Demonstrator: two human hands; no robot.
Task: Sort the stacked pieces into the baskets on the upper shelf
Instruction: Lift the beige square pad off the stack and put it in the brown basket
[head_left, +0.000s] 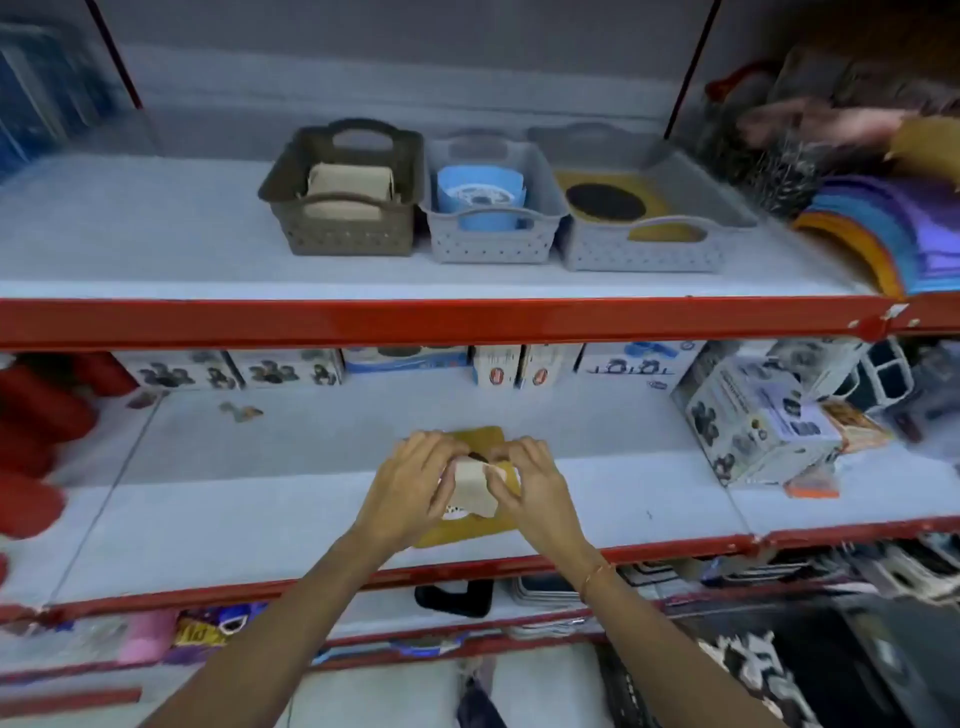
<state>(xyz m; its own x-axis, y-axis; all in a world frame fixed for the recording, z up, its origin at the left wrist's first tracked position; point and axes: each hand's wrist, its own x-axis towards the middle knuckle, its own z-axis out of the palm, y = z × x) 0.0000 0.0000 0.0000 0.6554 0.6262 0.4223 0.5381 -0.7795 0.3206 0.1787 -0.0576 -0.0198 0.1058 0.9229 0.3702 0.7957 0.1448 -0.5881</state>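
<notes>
On the lower shelf a stack of pieces lies on a mustard-yellow mat (480, 439). Both hands grip a beige piece (474, 491) on top of it: my left hand (410, 486) holds its left side, my right hand (530, 480) pinches its right edge. A black piece and a white one peek out under the hands. On the upper shelf stand three baskets: a brown basket (343, 228) with beige pieces, a grey middle basket (493, 241) with blue pieces, and a grey right basket (670, 249) with a yellow mat and a black disc.
Printed boxes (753, 415) stand along the back and right of the lower shelf. Red rolls (36, 415) lie at the left. Coloured mats (883, 228) fan out at the upper right. A red shelf beam (441, 319) runs between the two levels.
</notes>
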